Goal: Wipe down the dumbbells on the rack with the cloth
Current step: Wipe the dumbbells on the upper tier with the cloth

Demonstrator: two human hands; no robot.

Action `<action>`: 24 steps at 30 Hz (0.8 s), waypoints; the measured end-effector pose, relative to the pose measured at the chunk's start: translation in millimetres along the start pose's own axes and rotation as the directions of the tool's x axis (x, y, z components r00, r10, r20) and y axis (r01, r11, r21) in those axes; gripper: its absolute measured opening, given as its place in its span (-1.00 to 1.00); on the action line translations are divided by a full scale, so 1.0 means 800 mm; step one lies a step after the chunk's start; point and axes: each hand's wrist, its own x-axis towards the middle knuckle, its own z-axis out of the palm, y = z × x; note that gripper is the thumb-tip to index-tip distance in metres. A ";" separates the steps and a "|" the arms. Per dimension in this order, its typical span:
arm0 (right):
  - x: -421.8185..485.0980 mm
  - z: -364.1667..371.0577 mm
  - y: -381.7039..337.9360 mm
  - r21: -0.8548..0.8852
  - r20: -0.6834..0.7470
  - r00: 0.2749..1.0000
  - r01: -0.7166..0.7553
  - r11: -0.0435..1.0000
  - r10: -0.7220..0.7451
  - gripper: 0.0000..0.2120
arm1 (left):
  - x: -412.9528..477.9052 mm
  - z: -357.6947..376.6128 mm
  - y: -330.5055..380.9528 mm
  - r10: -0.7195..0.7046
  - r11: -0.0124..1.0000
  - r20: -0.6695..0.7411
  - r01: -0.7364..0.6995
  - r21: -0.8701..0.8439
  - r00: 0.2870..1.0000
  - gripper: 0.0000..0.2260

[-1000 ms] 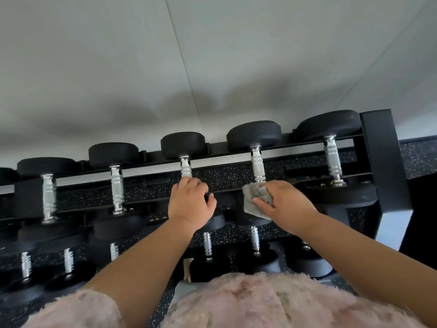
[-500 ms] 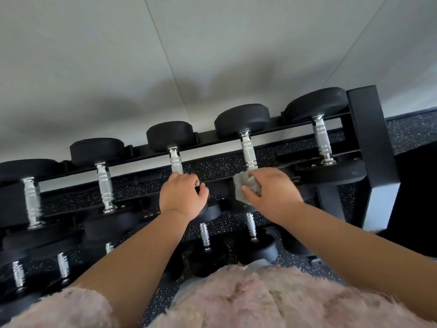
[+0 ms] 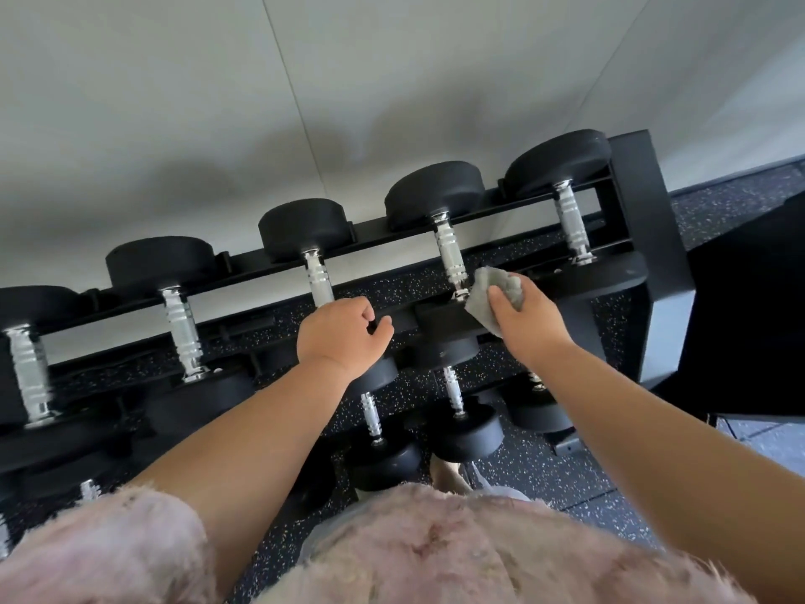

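Five dumbbells lay side by side on the top tier of the black rack, chrome handles pointing toward the person. The left hand was curled over the near end of the third dumbbell, just where the handle met its front head. Its fingers were bent round and the thumb stood a little apart, though the hand itself hid the exact contact. The right hand pinched a crumpled grey cloth between thumb and fingers. It pressed the cloth onto the top of the front head of the fourth dumbbell, touching the collar at the foot of that handle. The cloth bulged out above and to the left of the fingers. The two hands were apart, each on its own dumbbell, with a stretch of the rack's front rail between them. More dumbbells sat on a lower tier beneath the forearms, over speckled dark flooring. A fluffy pink garment filled the bottom of the view.

Half a second earlier the right hand had covered the foot of the fourth handle and sat nearer the left hand. It had since slid rightward, baring the collar, and more of the cloth showed. The left hand had kept its hold.
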 end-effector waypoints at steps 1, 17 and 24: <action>-0.004 0.010 -0.006 -0.052 -0.023 0.999 0.041 0.998 -0.042 -0.67 | -0.001 0.000 0.001 -0.002 1.000 -0.007 0.002 0.005 1.000 -0.75; 0.012 0.006 0.001 0.161 -0.031 0.992 -0.116 0.980 0.122 -0.66 | 0.004 0.002 0.006 -0.041 0.996 -0.014 0.042 0.074 0.999 -0.75; 0.002 0.033 0.025 -0.397 0.148 0.837 0.538 0.743 -0.527 -0.58 | 0.006 0.008 0.016 -0.135 0.978 -0.072 0.144 0.153 0.988 -0.74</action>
